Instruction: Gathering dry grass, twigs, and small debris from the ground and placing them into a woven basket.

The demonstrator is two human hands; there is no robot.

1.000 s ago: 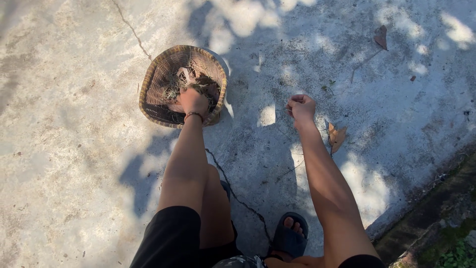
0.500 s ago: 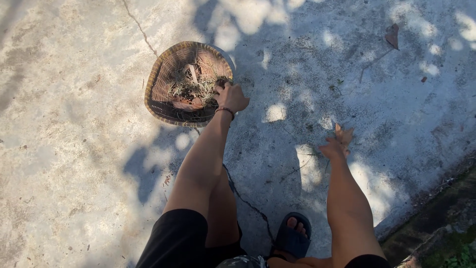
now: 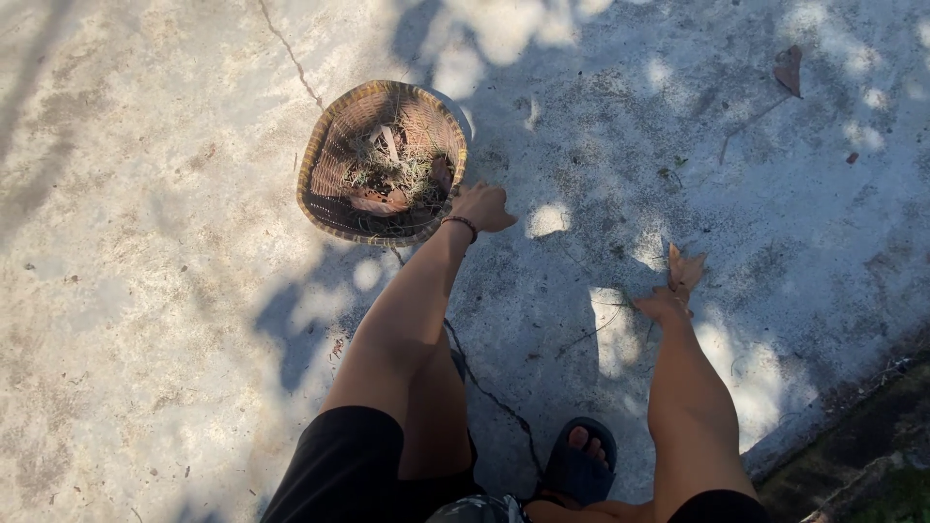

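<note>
Basket [image 3: 334, 160] and leaf [image 3: 684, 268] on open concrete [image 3: 145, 320].
Left hand [image 3: 484, 206] beside basket rim, fingers loose, holding nothing; right hand [image 3: 662, 305] pinched on leaf; bare ground all round.

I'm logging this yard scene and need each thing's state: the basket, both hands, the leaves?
Woven basket: upright on the concrete, partly filled with dry leaves and grass.
Left hand: empty, beside the basket's rim.
Right hand: pinching a dry brown leaf.
Far leaf: lying loose on the concrete.
</note>
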